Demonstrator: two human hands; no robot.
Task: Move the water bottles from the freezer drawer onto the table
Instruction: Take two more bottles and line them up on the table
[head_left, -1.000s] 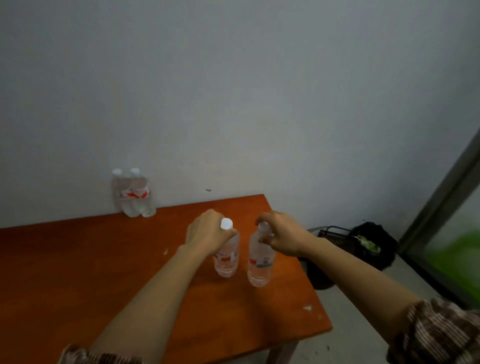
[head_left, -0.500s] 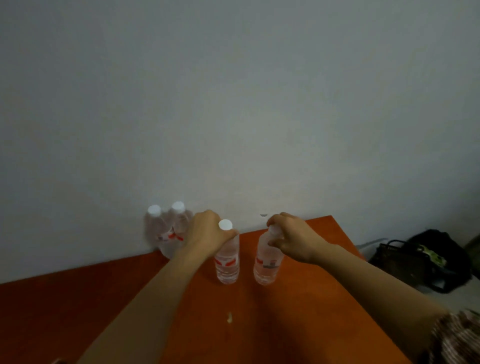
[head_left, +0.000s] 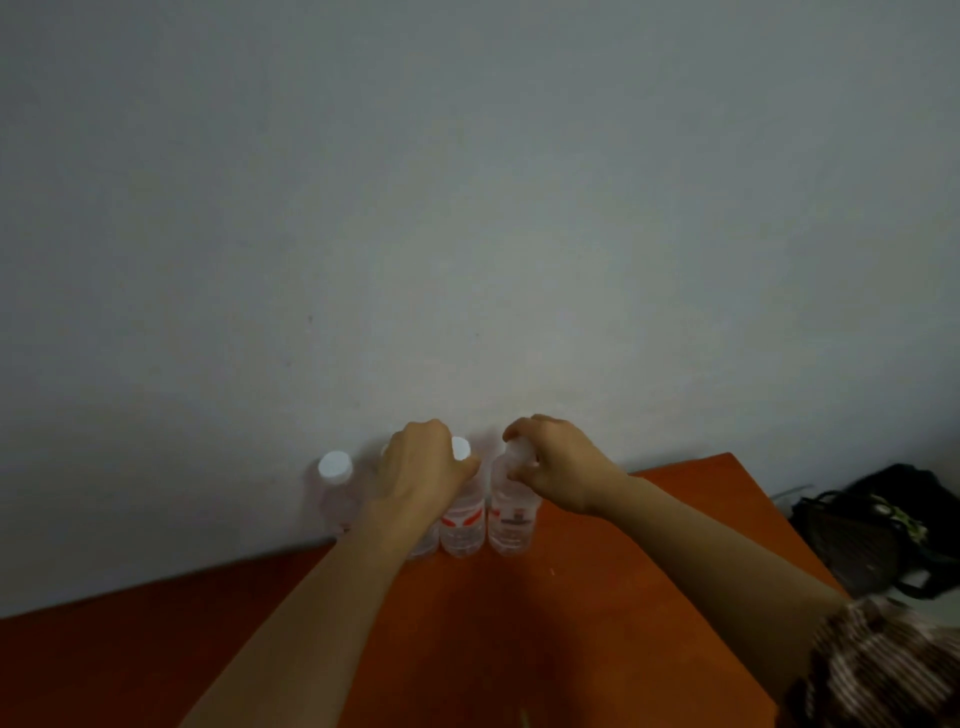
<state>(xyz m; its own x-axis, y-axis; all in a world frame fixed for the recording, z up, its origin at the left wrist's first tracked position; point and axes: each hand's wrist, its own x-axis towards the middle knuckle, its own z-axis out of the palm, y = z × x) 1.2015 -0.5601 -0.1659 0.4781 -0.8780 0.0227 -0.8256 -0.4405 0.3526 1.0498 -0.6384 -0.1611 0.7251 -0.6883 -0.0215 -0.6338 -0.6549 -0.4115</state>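
**Two bottles gripped, two standing free**

Left hand (head_left: 421, 467): fingers curled round the neck of the red-labelled bottle (head_left: 462, 525), white cap showing. Right hand (head_left: 563, 467): fingers and thumb pinch the top of the next bottle (head_left: 511, 522), cap covered. Both bottles stand upright on the orange table (head_left: 675, 545), side by side, near the wall (head_left: 467, 208). To their left: a capped bottle (head_left: 336, 499) and a fourth bottle (head_left: 425, 545), mostly hidden behind the left forearm. Black bag (head_left: 883, 525) beyond the table's right edge.
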